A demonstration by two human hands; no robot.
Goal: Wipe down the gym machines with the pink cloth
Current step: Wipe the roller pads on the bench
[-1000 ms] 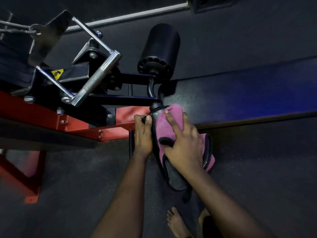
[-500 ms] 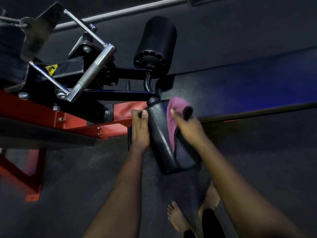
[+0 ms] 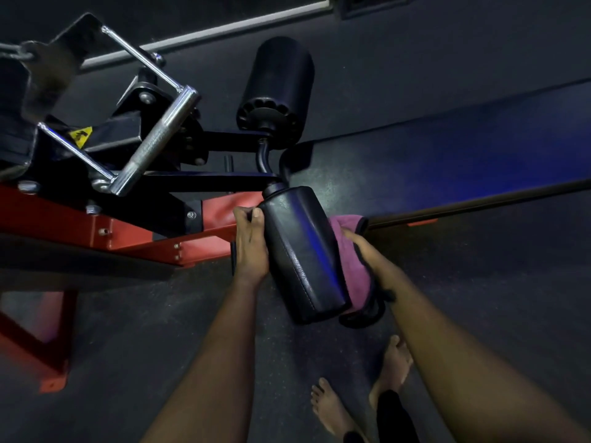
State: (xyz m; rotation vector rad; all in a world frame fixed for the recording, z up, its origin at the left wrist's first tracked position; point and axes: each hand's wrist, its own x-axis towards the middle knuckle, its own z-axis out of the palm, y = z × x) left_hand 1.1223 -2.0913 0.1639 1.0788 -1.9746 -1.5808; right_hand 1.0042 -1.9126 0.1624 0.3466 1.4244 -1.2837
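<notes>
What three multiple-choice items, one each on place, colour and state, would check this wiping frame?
1. Where is the pink cloth?
A. Hung over a shoulder
B. Against the right side of the black pad
C. Dropped on the floor

2. What colour is the machine frame beside the left hand?
A. Red
B. Yellow
C. White

3. What is the left hand doing?
A. Hanging free
B. Holding the cloth
C. Gripping the pad's left edge

Answers:
1 B, the cloth lies between the pad and the right hand.
2 A, the bolted beams are red.
3 C, its fingers curl round the pad's upper left edge.
</notes>
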